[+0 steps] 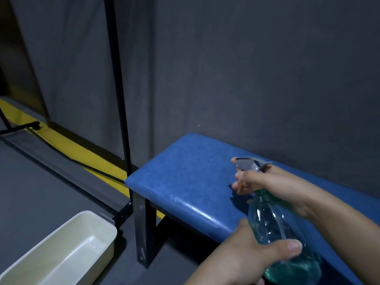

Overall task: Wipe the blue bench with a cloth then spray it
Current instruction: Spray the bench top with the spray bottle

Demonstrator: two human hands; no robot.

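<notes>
The blue padded bench [185,177] runs from the centre to the lower right, on dark metal legs. A clear teal spray bottle [273,225] with a grey trigger head is held tilted over the bench's near edge, its nozzle pointing left. My left hand [253,256] wraps the bottle's body from below, thumb across the front. My right hand [273,182] grips the neck, fingers curled around the trigger. No cloth is in view.
A cream rectangular plastic tub [61,254] stands on the grey floor at lower left. A black upright pole [119,89] and its base bars stand left of the bench. A yellow strip [67,145] runs along the foot of the grey curtain wall.
</notes>
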